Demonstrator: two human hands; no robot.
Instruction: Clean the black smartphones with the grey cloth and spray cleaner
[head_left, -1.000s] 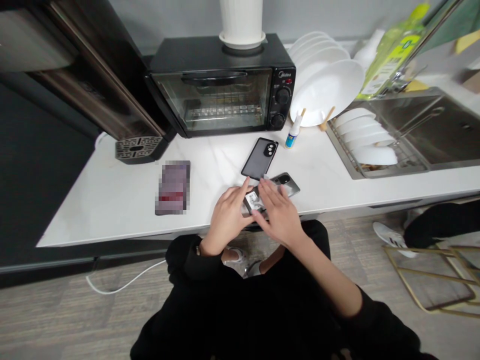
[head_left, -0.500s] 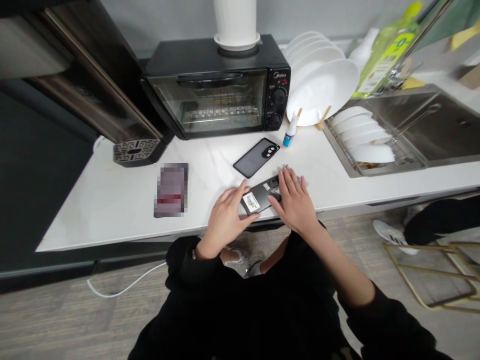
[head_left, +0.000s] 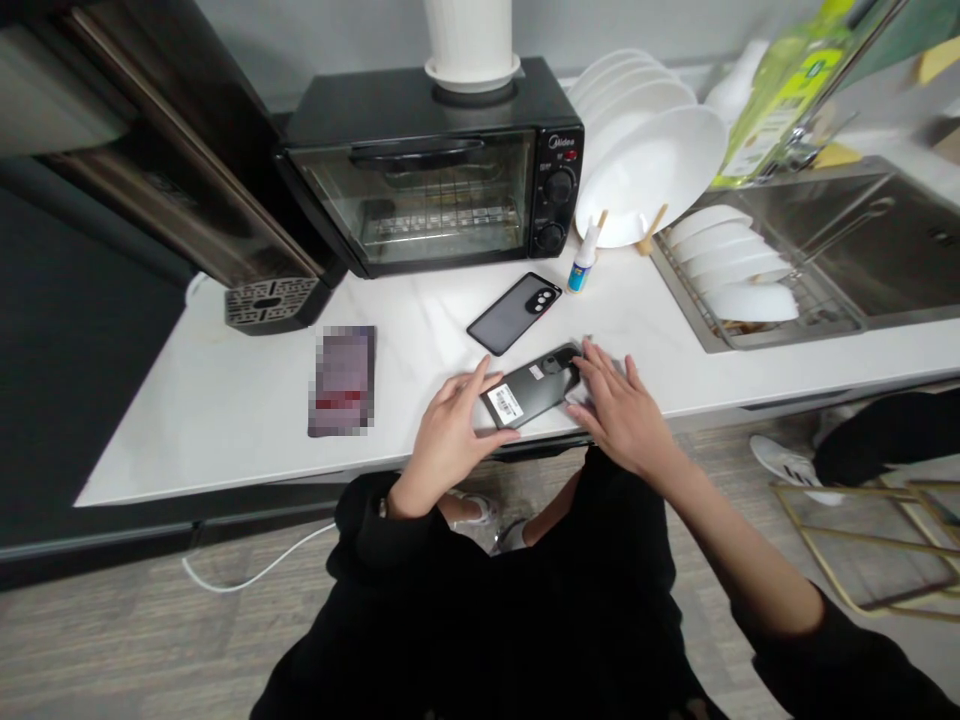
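Note:
A dark grey phone (head_left: 534, 388) lies back side up near the counter's front edge, with white labels and a black camera bump on its back. My left hand (head_left: 450, 430) grips its left end between thumb and fingers. At the camera end, my right hand (head_left: 626, 415) has a thin grey cloth (head_left: 579, 394) under its fingers, mostly hidden by the hand. Just behind the phone lies a black-rimmed phone case (head_left: 511, 314). A small white spray bottle (head_left: 582, 262) with a blue label stands to the right of the case.
A pixelated, purplish flat object (head_left: 342, 382) lies on the white counter (head_left: 225, 430) at left. A toaster oven (head_left: 435, 180) stands behind, white plates (head_left: 649, 175) beside it. The sink (head_left: 847, 260) with a dish rack is at right. Another person's shoe (head_left: 791, 465) shows below.
My right hand has slid right with the cloth, off the phone's back to its right end, uncovering the camera bump. My left hand keeps its hold on the phone.

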